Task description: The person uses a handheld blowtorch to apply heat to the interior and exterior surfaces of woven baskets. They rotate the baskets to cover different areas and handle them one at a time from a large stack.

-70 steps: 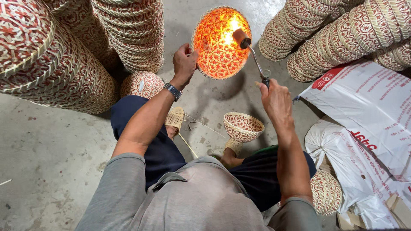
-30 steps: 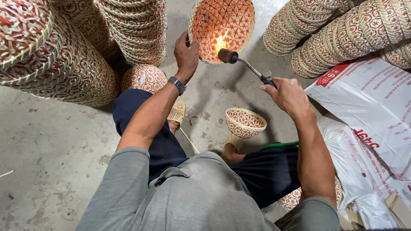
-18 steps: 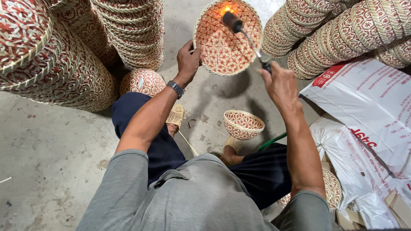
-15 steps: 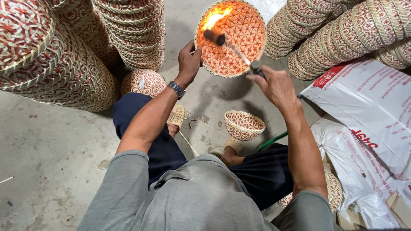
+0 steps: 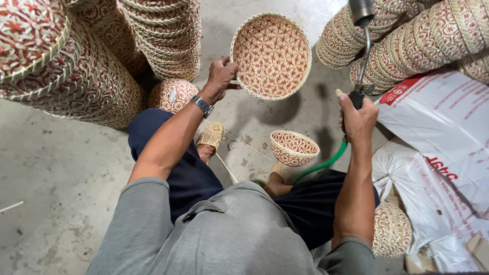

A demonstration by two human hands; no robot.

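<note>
Torch [image 5: 362,30] swung off to 1 o'clock, flame gone from basket [image 5: 271,55]; left hand [image 5: 220,79] gripping rim, right hand [image 5: 357,118] closed on torch handle.

Basket-making workshop: tall stacks of red-and-cream woven baskets [image 5: 76,76] are crowding the bare concrete floor [image 5: 46,168], more stacks lying on their sides [image 5: 407,40]. White woven sacks [image 5: 443,147] are piling up at one side, a green hose [image 5: 326,163] running across the floor.
</note>
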